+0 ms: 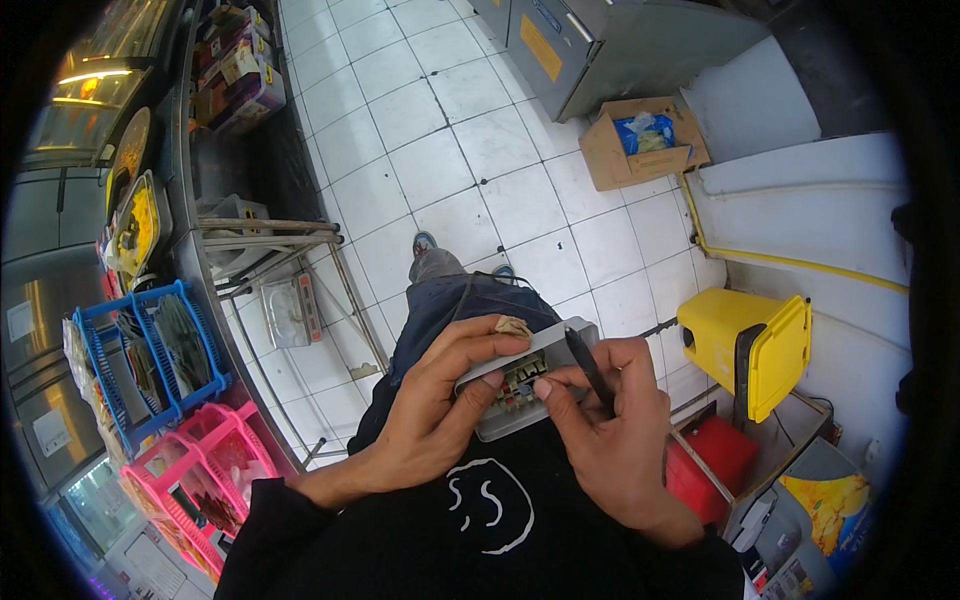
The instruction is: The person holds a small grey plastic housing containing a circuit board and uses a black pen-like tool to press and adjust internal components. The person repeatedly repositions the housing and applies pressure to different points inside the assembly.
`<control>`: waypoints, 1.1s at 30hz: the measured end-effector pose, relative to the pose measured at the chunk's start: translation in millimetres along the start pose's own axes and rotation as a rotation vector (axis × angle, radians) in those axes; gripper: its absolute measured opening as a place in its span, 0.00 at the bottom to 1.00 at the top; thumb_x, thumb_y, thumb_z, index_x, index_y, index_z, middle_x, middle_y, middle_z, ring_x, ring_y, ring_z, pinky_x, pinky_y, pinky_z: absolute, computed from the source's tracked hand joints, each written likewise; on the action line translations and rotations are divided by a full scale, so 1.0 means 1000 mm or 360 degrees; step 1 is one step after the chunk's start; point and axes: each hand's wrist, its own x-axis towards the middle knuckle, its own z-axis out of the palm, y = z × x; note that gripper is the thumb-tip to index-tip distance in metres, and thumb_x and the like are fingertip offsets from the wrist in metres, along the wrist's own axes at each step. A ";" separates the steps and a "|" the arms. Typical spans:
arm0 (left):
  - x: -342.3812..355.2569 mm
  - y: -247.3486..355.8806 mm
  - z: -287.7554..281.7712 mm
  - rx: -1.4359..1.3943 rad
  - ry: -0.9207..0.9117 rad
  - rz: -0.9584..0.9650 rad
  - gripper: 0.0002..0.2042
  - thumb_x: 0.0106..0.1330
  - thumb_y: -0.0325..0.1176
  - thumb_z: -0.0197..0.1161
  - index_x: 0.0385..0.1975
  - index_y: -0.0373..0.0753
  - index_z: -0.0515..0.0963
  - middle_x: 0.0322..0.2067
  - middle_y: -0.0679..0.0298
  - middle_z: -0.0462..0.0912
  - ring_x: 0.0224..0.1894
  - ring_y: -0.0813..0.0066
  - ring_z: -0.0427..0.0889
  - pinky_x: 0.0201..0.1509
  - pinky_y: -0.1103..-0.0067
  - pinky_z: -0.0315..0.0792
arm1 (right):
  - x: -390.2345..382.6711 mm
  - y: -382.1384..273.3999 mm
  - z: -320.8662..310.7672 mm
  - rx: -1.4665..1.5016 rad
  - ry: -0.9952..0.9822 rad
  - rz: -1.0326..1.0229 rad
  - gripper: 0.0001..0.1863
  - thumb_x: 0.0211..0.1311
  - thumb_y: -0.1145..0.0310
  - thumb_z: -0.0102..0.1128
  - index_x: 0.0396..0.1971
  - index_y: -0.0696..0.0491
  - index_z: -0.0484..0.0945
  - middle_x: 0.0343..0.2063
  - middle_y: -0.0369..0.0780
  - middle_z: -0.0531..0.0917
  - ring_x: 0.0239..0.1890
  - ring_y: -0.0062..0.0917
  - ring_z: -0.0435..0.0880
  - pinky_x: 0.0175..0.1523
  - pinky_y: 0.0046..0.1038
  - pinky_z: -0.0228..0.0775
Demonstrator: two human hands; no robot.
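Note:
Just in front of my body is a small grey open plastic box (498, 426), with a greenish electrical part (522, 380) carrying small metal and coloured bits inside it. My left hand (432, 395) grips the box from the left, its thumb reaching over the rim onto the part. A crumpled beige scrap (513, 326) sits at that hand's index fingertip. In my right hand (622, 432) a slim black pen-like tool (588, 362) is held slanted between the fingers. The right thumb and a fingertip touch the part; whether they pinch a small piece is hidden.
On the left, a metal counter bears a blue rack (150, 370) and a pink basket (200, 470) with packets. Below it stands a metal-tube frame (345, 290). At right are a yellow bin (735, 335), a red box (712, 465) and a cardboard box (620, 172) on white tiles.

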 end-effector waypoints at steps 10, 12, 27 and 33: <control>-0.004 -0.003 0.005 0.0189 0.0189 0.0243 0.13 0.71 0.23 0.53 0.52 0.32 0.75 0.55 0.50 0.73 0.59 0.59 0.74 0.62 0.71 0.68 | -0.005 0.015 0.024 0.0104 0.0326 -0.0537 0.17 0.56 0.79 0.69 0.36 0.58 0.66 0.24 0.42 0.82 0.22 0.22 0.85 0.23 0.23 0.75; -0.005 -0.003 0.006 0.0214 0.0226 0.0266 0.13 0.70 0.23 0.54 0.52 0.32 0.75 0.55 0.50 0.73 0.59 0.59 0.75 0.62 0.71 0.68 | -0.004 0.015 0.027 0.0104 0.0361 -0.0573 0.17 0.56 0.79 0.69 0.35 0.58 0.66 0.24 0.42 0.82 0.21 0.22 0.84 0.23 0.22 0.75; -0.006 -0.003 0.002 0.0259 0.0310 0.0453 0.12 0.66 0.21 0.59 0.49 0.32 0.77 0.53 0.51 0.75 0.58 0.58 0.76 0.62 0.70 0.68 | 0.009 -0.005 -0.002 0.0125 -0.0068 -0.0471 0.17 0.58 0.79 0.65 0.39 0.57 0.63 0.24 0.42 0.78 0.22 0.26 0.86 0.22 0.25 0.75; -0.005 -0.005 0.000 0.0214 0.0264 0.0421 0.12 0.66 0.22 0.60 0.49 0.32 0.77 0.53 0.51 0.75 0.58 0.60 0.75 0.62 0.70 0.68 | 0.011 -0.009 -0.006 0.0084 -0.0172 -0.0385 0.19 0.58 0.79 0.65 0.39 0.56 0.61 0.27 0.44 0.81 0.25 0.26 0.86 0.25 0.25 0.75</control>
